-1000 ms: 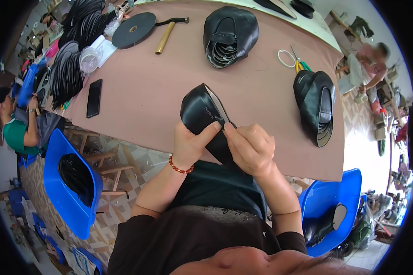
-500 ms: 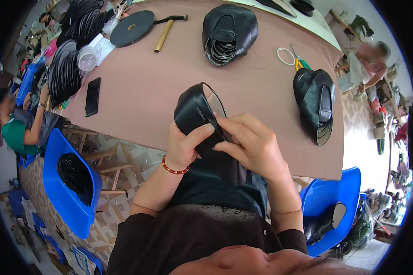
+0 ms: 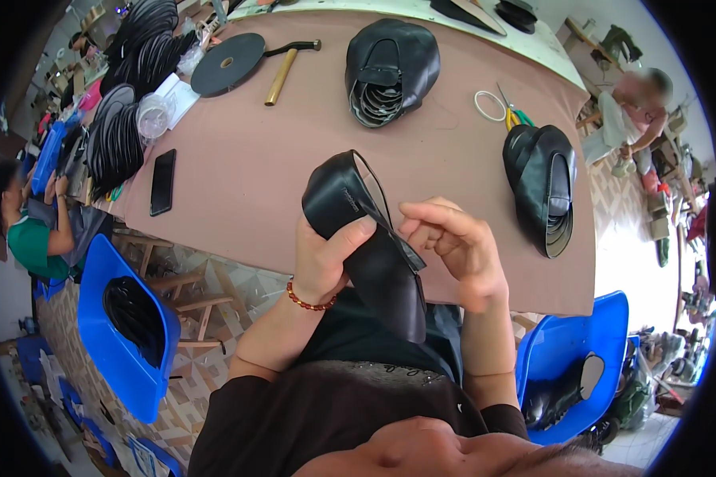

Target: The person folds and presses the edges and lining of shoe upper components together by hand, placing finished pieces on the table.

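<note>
A black leather shoe upper (image 3: 386,274) is tilted in front of me, its pale lining showing along the opening at the top. My left hand (image 3: 326,254) is closed around its left side, thumb pressed on the outer face below some small lettering. My right hand (image 3: 457,242) is just right of the shoe upper, apart from it, with its fingers partly curled and the index finger stretched out. Nothing shows in that hand. On the table, a nested stack of black shoe uppers (image 3: 394,67) lies beyond my hands, and another stack (image 3: 542,187) lies to the right.
A hammer (image 3: 281,77), a roll of dark tape (image 3: 229,65), a phone (image 3: 162,183) and scissors (image 3: 513,111) lie on the table (image 3: 239,151). Blue bins (image 3: 95,318) with black pieces flank me. One person (image 3: 44,238) sits left, another (image 3: 644,115) far right.
My right hand has let go of the shoe upper's edge and moved slightly right, its fingers opening. The left hand still holds the upper, whose lower part now shows more fully.
</note>
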